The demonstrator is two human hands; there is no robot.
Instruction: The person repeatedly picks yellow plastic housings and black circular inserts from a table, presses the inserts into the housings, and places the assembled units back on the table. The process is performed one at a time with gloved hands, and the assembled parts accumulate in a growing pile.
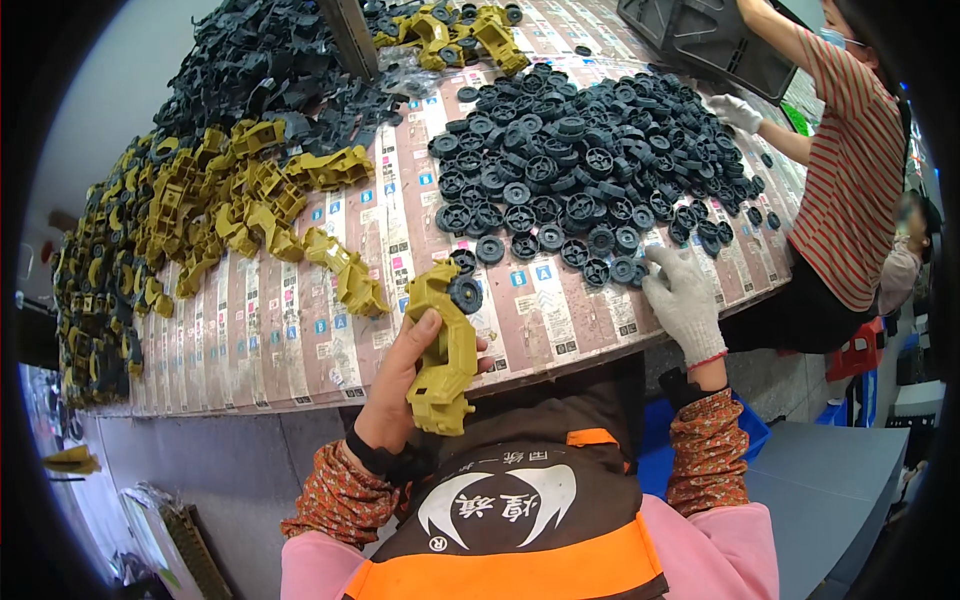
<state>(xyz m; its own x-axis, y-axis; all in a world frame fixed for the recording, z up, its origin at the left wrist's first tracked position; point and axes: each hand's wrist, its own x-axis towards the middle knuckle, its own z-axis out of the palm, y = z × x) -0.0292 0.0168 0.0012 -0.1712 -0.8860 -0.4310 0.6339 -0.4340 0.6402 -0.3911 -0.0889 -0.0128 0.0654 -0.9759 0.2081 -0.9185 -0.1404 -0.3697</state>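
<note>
A: Left grip status?
B: I'm seeing the left grip point(392, 380) pinching a yellow vehicle body point(447, 350) between thumb and fingers. It's straddling the near edge of the desk point(280, 330) in view, with a black wheel point(466, 293) sitting at its upper end.
A: Right?
B: The gloved right grip point(686, 300) is resting at the near side of the wheel pile point(575, 150), fingers part-curled. I'm not able to tell whether it's pinching a wheel or just touching.
A: Containers?
B: Dark crate point(700, 45) is tilting at the desk's far right; a striped-top co-worker point(855, 170) is holding an arm up at it. I'm not making out its contents. Blue bin point(655, 450) is standing below the desk, by the right forearm, contents hidden.
A: Loose stock?
B: Yellow bodies point(190, 215) and a dark parts heap point(260, 70) are lying directly on the desk, left side.
</note>
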